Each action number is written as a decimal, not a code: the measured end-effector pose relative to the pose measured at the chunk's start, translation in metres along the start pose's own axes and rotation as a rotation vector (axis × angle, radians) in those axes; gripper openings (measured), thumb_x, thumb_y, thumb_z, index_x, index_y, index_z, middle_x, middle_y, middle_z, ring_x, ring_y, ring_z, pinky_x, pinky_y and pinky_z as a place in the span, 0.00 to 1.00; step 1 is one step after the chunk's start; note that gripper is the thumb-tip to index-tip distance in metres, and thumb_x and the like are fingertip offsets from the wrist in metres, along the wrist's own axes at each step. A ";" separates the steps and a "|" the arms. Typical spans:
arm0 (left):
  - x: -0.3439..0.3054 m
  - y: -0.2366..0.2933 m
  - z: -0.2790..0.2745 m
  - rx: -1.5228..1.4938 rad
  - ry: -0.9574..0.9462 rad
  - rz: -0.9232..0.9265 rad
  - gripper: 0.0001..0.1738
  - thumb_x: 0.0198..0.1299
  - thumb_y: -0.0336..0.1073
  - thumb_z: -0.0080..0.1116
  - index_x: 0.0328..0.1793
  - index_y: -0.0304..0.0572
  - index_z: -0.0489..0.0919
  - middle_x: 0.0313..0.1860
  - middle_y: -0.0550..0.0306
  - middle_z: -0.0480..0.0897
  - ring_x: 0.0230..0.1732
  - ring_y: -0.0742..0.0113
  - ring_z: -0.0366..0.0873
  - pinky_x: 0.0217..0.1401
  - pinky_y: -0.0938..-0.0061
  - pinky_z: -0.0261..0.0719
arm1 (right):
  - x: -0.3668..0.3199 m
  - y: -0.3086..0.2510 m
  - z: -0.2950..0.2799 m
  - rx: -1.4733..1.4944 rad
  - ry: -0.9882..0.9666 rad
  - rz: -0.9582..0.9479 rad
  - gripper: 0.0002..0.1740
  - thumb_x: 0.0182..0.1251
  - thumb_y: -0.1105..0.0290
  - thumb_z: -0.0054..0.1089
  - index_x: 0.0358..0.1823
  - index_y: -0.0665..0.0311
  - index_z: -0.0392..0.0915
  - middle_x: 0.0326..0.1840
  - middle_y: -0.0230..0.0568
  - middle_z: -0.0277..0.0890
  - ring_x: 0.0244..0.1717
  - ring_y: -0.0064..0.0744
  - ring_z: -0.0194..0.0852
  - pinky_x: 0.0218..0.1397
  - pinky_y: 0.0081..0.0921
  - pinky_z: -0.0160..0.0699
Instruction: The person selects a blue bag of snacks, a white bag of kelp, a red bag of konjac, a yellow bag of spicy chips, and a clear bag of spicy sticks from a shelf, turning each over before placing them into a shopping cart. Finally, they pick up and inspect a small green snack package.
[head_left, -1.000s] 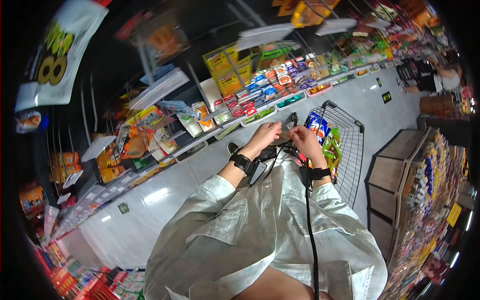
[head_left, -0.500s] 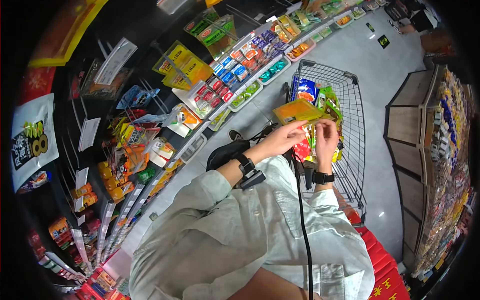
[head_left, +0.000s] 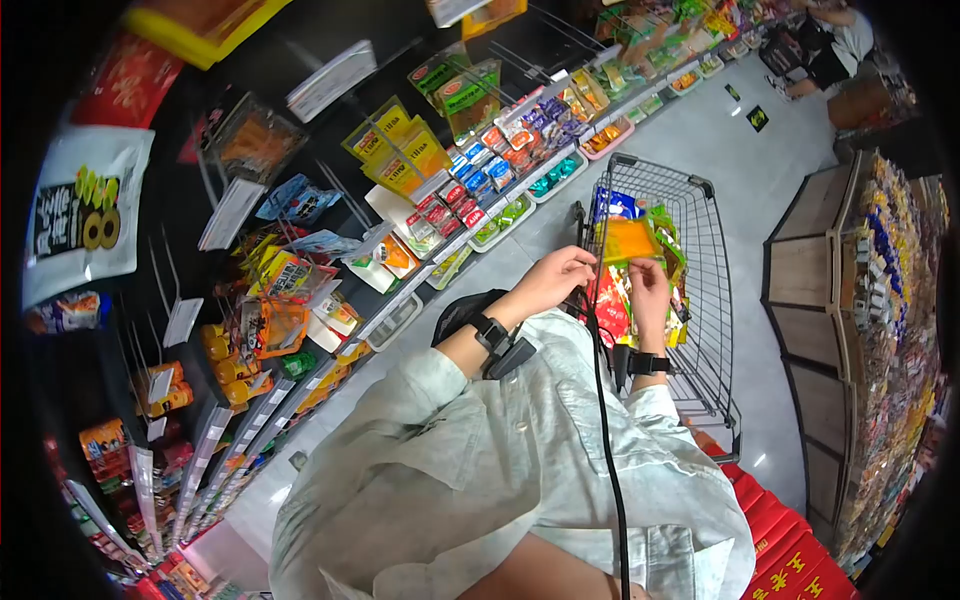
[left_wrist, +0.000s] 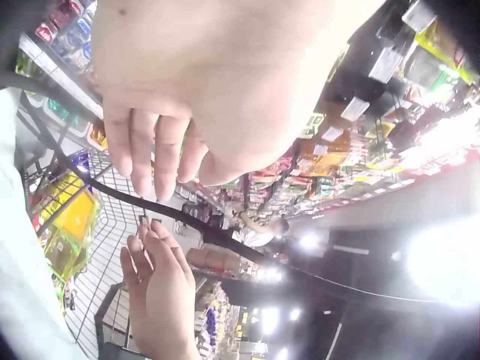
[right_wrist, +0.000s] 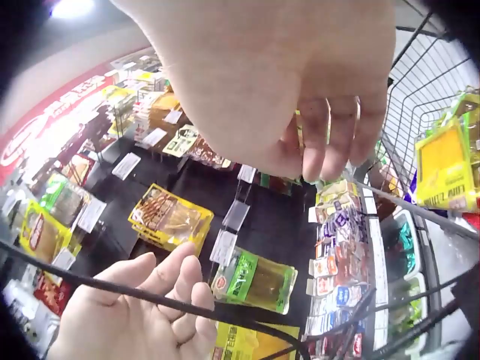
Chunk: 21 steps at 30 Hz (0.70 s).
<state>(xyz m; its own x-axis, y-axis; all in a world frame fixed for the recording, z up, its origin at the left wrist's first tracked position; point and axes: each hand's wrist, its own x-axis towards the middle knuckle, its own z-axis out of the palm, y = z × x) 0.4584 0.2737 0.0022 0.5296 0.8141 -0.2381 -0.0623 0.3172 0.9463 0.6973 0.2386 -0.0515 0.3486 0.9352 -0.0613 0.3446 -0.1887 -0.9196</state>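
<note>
In the head view my left hand and right hand hover near the rear of the shopping cart, fingers loosely bent. A flat orange-yellow packet lies on other packs in the cart, just beyond my fingertips. The left wrist view shows the left palm with nothing in its fingers, and the right hand below it, also bare. In the right wrist view the same packet rests in the cart, apart from the right hand's fingers.
Beneath the orange-yellow packet are a red pack and a blue pack. Shelves of hanging yellow packs and small boxes line the left. A wooden display stand stands right. Red cartons sit behind the cart. A black cable hangs down my front.
Half a second ago the orange-yellow packet was tilted at my fingertips over the cart's near side; it now lies in the cart, and my hands are apart from it.
</note>
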 end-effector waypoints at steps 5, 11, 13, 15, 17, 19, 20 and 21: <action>-0.045 -0.003 -0.027 -0.092 0.152 0.063 0.14 0.75 0.33 0.53 0.62 0.34 0.78 0.47 0.54 0.86 0.48 0.70 0.83 0.56 0.74 0.81 | -0.020 -0.040 0.035 -0.126 -0.189 -0.065 0.08 0.75 0.73 0.61 0.50 0.68 0.82 0.38 0.34 0.85 0.38 0.20 0.81 0.44 0.22 0.80; -0.109 -0.025 -0.067 -0.330 0.483 -0.007 0.12 0.76 0.37 0.53 0.57 0.37 0.79 0.46 0.56 0.85 0.47 0.73 0.82 0.52 0.77 0.79 | -0.042 -0.075 0.078 -0.153 -0.446 -0.095 0.06 0.76 0.74 0.60 0.50 0.67 0.80 0.41 0.31 0.84 0.42 0.19 0.81 0.49 0.20 0.77; -0.131 -0.028 -0.079 -0.388 0.559 0.002 0.12 0.76 0.37 0.53 0.57 0.38 0.79 0.46 0.56 0.85 0.46 0.73 0.82 0.52 0.77 0.79 | -0.050 -0.086 0.092 -0.150 -0.504 -0.103 0.06 0.77 0.74 0.59 0.50 0.68 0.80 0.43 0.31 0.83 0.45 0.21 0.80 0.52 0.20 0.77; -0.151 -0.026 -0.091 -0.424 0.613 0.029 0.12 0.76 0.37 0.53 0.56 0.38 0.79 0.45 0.57 0.85 0.46 0.73 0.82 0.51 0.78 0.78 | -0.056 -0.092 0.108 -0.183 -0.541 -0.146 0.07 0.76 0.72 0.62 0.50 0.66 0.81 0.41 0.31 0.84 0.41 0.18 0.81 0.47 0.20 0.78; -0.166 -0.030 -0.101 -0.454 0.673 0.041 0.11 0.75 0.37 0.54 0.54 0.39 0.80 0.44 0.58 0.85 0.46 0.73 0.82 0.50 0.78 0.78 | -0.066 -0.110 0.124 -0.255 -0.608 -0.158 0.07 0.76 0.72 0.62 0.50 0.66 0.81 0.41 0.31 0.84 0.42 0.18 0.81 0.47 0.19 0.78; -0.180 -0.033 -0.111 -0.481 0.736 0.068 0.11 0.75 0.37 0.54 0.54 0.40 0.80 0.44 0.58 0.85 0.46 0.73 0.82 0.50 0.78 0.78 | -0.073 -0.123 0.143 -0.280 -0.689 -0.193 0.08 0.76 0.72 0.61 0.51 0.66 0.81 0.40 0.31 0.84 0.40 0.18 0.81 0.46 0.20 0.79; -0.186 -0.036 -0.116 -0.520 0.765 0.085 0.10 0.75 0.37 0.55 0.53 0.40 0.81 0.44 0.58 0.85 0.45 0.73 0.82 0.49 0.78 0.78 | -0.073 -0.125 0.152 -0.289 -0.731 -0.225 0.08 0.76 0.72 0.61 0.51 0.65 0.81 0.40 0.31 0.84 0.40 0.19 0.81 0.46 0.20 0.79; -0.192 -0.036 -0.120 -0.536 0.798 0.100 0.10 0.74 0.37 0.55 0.53 0.40 0.81 0.44 0.58 0.85 0.45 0.73 0.82 0.49 0.78 0.78 | -0.073 -0.127 0.163 -0.297 -0.773 -0.256 0.08 0.76 0.72 0.61 0.51 0.65 0.81 0.39 0.32 0.84 0.39 0.19 0.82 0.46 0.20 0.79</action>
<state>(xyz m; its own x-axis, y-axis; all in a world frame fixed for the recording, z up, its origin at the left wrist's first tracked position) 0.2574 0.1639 -0.0128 -0.2175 0.8775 -0.4275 -0.5586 0.2472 0.7917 0.4862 0.2429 0.0070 -0.4242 0.8805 -0.2115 0.5823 0.0863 -0.8084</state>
